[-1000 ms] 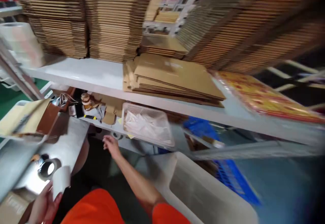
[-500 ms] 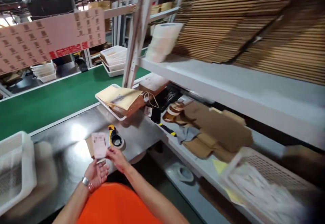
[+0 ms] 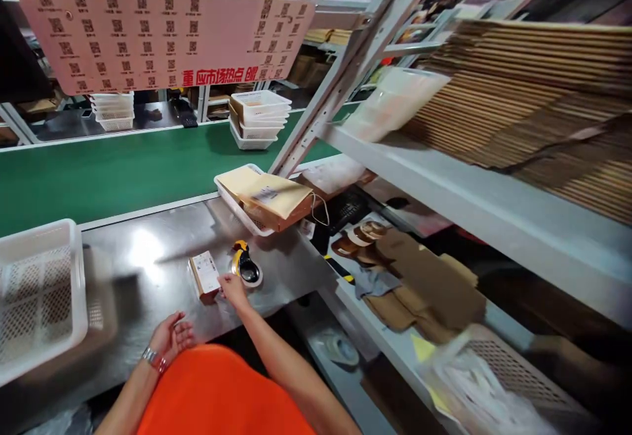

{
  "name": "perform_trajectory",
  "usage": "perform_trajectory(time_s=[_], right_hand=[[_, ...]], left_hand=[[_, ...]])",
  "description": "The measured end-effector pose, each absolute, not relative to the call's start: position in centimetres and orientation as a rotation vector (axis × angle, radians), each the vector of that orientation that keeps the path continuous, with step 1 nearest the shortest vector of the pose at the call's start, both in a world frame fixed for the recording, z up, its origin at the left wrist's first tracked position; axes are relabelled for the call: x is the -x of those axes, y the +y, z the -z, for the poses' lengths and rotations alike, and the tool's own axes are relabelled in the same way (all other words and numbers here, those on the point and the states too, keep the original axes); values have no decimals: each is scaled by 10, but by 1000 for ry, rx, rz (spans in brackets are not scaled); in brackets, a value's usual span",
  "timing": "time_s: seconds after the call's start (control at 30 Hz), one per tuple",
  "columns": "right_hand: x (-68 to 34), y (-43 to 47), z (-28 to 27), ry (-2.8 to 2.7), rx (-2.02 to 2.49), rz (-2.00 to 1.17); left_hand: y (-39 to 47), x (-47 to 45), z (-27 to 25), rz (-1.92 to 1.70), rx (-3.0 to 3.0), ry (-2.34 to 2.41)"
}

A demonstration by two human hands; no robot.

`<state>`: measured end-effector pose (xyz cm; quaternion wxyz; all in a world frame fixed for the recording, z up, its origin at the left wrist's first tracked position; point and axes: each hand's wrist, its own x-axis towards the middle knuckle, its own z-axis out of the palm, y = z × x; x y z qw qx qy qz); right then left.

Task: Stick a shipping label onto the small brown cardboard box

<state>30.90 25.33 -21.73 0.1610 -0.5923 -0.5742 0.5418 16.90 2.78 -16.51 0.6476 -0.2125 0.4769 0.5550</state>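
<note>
Resting on the steel surface (image 3: 148,251), a small box (image 3: 205,274) lies flat with its printed label facing up, so the label can be read from above. The right hand (image 3: 232,286) sits at the box's near corner, fingers curled onto its edge; it seems to be pinching the box lightly, though the view is too small to tell if they truly grip it or only touch it. Just right of the box, almost touching the hand, lies a tape dispenser (image 3: 245,268) with a yellow handle, kept within easy reach. The left hand (image 3: 170,337) hovers low near the body, palm up, fingers spread loosely and holding nothing. A white basket (image 3: 39,303) stands at the left end of the surface, and another basket (image 3: 241,206) carrying a tan envelope (image 3: 264,191) stands behind the dispenser.
</note>
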Motion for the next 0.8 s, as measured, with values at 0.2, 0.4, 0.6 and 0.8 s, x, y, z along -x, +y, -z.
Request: perform_trajectory(time_s=[0.2, 0.4, 0.6, 0.8], right_hand=[[-303, 254, 203, -1916, 1881, -1274], [-296, 260, 188, -2205, 1908, -1001], [-290, 283, 176, -2456, 1887, -795], [-290, 279, 178, -2661, 1607, -655]], left_hand=[[31, -155, 152, -1249, 471, 1136], [29, -138, 157, -1237, 449, 1105], [25, -123, 153, -1234, 363, 1099], [15, -115, 161, -1275, 354, 1104]])
